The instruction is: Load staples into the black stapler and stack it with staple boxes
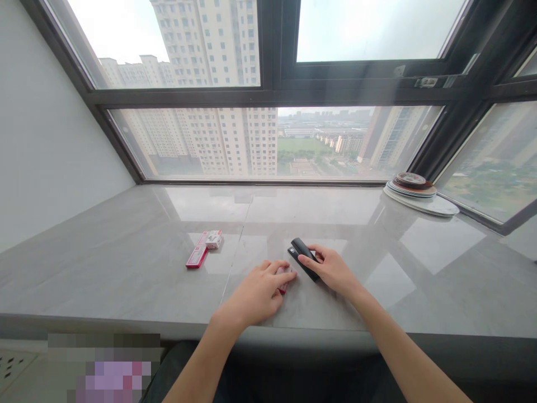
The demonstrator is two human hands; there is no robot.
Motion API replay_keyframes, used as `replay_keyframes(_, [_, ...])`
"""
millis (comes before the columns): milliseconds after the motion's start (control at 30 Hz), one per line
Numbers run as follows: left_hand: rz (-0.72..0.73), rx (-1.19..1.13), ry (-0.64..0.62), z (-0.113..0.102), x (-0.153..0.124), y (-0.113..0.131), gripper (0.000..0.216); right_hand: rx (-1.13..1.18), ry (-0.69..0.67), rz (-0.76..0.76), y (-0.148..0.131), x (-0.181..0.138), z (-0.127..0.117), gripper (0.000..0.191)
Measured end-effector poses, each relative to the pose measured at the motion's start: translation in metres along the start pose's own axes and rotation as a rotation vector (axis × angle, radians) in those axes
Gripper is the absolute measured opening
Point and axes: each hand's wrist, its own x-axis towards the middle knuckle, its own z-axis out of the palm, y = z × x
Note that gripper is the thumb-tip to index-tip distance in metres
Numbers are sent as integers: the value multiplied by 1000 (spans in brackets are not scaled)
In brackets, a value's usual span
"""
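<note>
My right hand (332,270) is closed around a black stapler (301,253) that rests on the grey stone window ledge (126,263). My left hand (260,292) lies just to its left, fingers curled over a small red and white object (283,286) that is mostly hidden. Further left on the ledge lie a flat red box (197,257) and a small white and red box (213,239), touching each other.
A stack of round plates (415,190) sits at the back right corner of the ledge by the window. Dark window frames run along the back and right. A white wall bounds the left side. The ledge's front edge is near my body.
</note>
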Motion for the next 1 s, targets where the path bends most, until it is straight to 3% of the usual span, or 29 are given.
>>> replay_keyframes(100, [-140, -65, 16, -13, -6, -25, 70, 185, -51, 82, 0, -16, 5, 51])
replay_keyframes(200, [-186, -180, 28, -14, -6, -34, 80, 309, -111, 185, -2, -28, 13, 49])
replay_keyframes(467, [-136, -230, 133, 16, 10, -6, 85, 227, -55, 79, -18, -36, 26, 46])
replay_keyframes(667, [-177, -232, 178, 26, 9, -11, 82, 148, 5, 6, -21, -39, 27, 49])
replay_keyframes(800, [-140, -229, 198, 25, 11, -9, 86, 129, 94, 43, -15, -39, 28, 47])
replay_keyframes(900, [-123, -188, 354, 16, 7, -11, 71, 140, 141, 83, -13, -39, 28, 53])
replay_keyframes(1000, [-347, -23, 638, 0, -13, -37, 41, 153, 143, 86, -14, -41, 28, 53])
